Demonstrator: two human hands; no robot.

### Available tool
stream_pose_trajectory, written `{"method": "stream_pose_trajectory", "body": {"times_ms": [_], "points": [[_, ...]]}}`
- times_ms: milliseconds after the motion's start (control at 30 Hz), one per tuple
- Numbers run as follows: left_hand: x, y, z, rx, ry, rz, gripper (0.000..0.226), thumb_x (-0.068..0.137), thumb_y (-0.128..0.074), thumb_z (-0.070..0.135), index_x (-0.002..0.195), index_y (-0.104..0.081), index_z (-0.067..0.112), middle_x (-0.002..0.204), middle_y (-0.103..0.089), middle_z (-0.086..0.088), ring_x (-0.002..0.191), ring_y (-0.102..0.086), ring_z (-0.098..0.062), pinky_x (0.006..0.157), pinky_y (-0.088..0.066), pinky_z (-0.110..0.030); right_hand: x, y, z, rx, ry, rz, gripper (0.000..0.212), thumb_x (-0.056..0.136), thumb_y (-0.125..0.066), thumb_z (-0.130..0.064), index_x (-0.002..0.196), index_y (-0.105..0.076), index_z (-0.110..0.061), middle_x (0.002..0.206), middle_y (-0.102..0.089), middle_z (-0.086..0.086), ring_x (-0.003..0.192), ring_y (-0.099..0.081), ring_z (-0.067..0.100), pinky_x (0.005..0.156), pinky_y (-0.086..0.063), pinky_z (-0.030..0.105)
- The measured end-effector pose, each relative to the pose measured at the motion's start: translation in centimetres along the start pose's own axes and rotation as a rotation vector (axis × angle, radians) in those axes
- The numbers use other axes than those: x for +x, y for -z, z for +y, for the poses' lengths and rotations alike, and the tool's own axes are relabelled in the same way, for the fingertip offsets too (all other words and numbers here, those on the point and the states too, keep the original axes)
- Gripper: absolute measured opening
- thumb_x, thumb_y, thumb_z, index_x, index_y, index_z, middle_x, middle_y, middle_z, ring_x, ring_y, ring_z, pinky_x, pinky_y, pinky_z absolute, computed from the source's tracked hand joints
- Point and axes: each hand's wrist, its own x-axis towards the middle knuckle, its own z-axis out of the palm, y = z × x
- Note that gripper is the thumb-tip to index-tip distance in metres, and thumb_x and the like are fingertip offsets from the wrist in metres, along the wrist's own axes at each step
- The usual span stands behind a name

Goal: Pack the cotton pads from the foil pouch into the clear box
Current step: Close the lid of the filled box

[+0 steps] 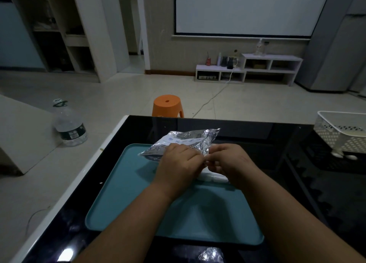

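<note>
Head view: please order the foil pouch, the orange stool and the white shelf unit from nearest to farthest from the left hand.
1. foil pouch, gripped by the left hand.
2. orange stool, just beyond the table.
3. white shelf unit, against the far wall.

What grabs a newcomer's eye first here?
The shiny foil pouch, gripped by the left hand and right hand over the teal tray. Beyond the black table, an orange stool is the brightest colour.
</note>
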Motion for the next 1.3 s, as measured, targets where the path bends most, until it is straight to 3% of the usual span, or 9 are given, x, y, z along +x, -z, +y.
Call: {"method": "stream_pose_trajectory", "body": {"times_ms": [267, 400, 500, 700, 800, 900, 1133, 1200, 1300], "points": [[-0.3, -0.6, 0.2, 0.070, -0.007, -0.002, 0.005, 0.082, -0.066, 0.016, 0.085, -0.068, 0.013, 0.088, -0.068, -0.005, 0.082, -0.060, -0.024, 0.076, -0.037, -0.034, 0.1, 0.3, 0.2, -0.057, 0.031, 0.034, 0.028, 0.083, -0.054, 0.014, 0.084, -0.045, -0.013, 0.085, -0.056, 0.018, 0.077, -0.055, 0.030, 0.069, -0.051, 0.037], [-0.7, -0.1, -1.7, 0.138, 0.135, -0.020, 0.009, 0.075, -0.068, 0.011, 0.080, -0.063, 0.015, 0.080, -0.062, -0.004, 0.077, -0.055, -0.027, 0.070, -0.034, -0.035, 0.5, 0.9, -0.1, -0.044, 0.051, 0.065, 0.031, 0.084, -0.048, 0.016, 0.080, -0.040, -0.014, 0.075, -0.046, 0.012, 0.061, -0.046, 0.021, 0.052, -0.042, 0.030], [-1.2, 0.2, -3.3, 0.184, 0.261, -0.013, 0.006, 0.077, -0.061, 0.010, 0.081, -0.061, 0.015, 0.078, -0.060, -0.005, 0.075, -0.054, -0.027, 0.069, -0.031, -0.033, 0.5, 1.4, -0.3, -0.034, 0.084, 0.112, 0.023, 0.085, -0.047, 0.013, 0.081, -0.050, -0.010, 0.078, -0.053, 0.013, 0.063, -0.049, 0.020, 0.056, -0.044, 0.032], [-1.0, 0.3, -3.5, 0.193, 0.284, -0.008, 0.012, 0.075, -0.069, 0.006, 0.078, -0.060, 0.014, 0.074, -0.059, -0.005, 0.070, -0.054, -0.028, 0.065, -0.029, -0.035, 0.1, 1.0, -0.1, -0.423, 0.475, 0.164, 0.025, 0.088, -0.050, -0.005, 0.095, -0.068, -0.021, 0.096, -0.055, -0.008, 0.089, -0.054, 0.006, 0.071, -0.042, 0.019], [-0.9, 0.4, -3.4, 0.192, 0.296, -0.030, 0.012, 0.074, -0.069, 0.008, 0.079, -0.061, 0.014, 0.075, -0.061, -0.005, 0.070, -0.056, -0.028, 0.065, -0.033, -0.034, 0.5, 1.1, 0.5, -0.729, 0.599, 0.158, 0.020, 0.081, -0.065, -0.023, 0.096, -0.066, -0.035, 0.113, -0.047, -0.012, 0.110, -0.044, 0.012, 0.092, -0.040, 0.031], [-0.8, 0.8, -3.4, 0.184, 0.287, -0.049, 0.009, 0.075, -0.064, 0.009, 0.080, -0.061, 0.014, 0.075, -0.062, -0.005, 0.071, -0.056, -0.027, 0.067, -0.033, -0.034, 0.6, 1.0, 0.8, -0.907, 0.675, 0.285, 0.010, 0.086, -0.069, -0.032, 0.094, -0.074, -0.028, 0.107, -0.064, -0.010, 0.103, -0.051, 0.015, 0.091, -0.043, 0.041], [-0.4, 2.6, -6.1, 0.196, 0.577, 0.005, 0.011, 0.083, -0.060, 0.006, 0.080, -0.058, 0.016, 0.072, -0.057, -0.001, 0.070, -0.053, -0.026, 0.071, -0.025, -0.031, 0.8, 2.0, 0.2, -0.709, 0.762, 0.572, 0.004, 0.087, -0.068, -0.024, 0.085, -0.069, -0.022, 0.087, -0.055, -0.012, 0.090, -0.053, 0.019, 0.082, -0.044, 0.041], [-0.4, 2.9, -6.5, 0.170, 0.665, 0.025, 0.007, 0.089, -0.055, 0.011, 0.084, -0.058, 0.014, 0.076, -0.058, -0.003, 0.073, -0.052, -0.025, 0.070, -0.026, -0.032, 1.0, 2.3, 0.0, -0.631, 0.747, 0.582, 0.006, 0.088, -0.066, -0.024, 0.082, -0.065, -0.025, 0.086, -0.056, -0.010, 0.091, -0.056, 0.021, 0.084, -0.047, 0.046], [-0.3, 2.6, -5.9, -0.166, 0.864, 0.115, 0.003, 0.094, -0.055, 0.018, 0.096, -0.054, 0.017, 0.088, -0.062, 0.001, 0.080, -0.056, -0.018, 0.066, -0.036, -0.029, 1.1, 2.0, 0.2, -0.499, 0.711, 0.472, 0.011, 0.092, -0.062, -0.021, 0.081, -0.060, -0.025, 0.081, -0.060, -0.008, 0.085, -0.059, 0.019, 0.073, -0.048, 0.032]]}}
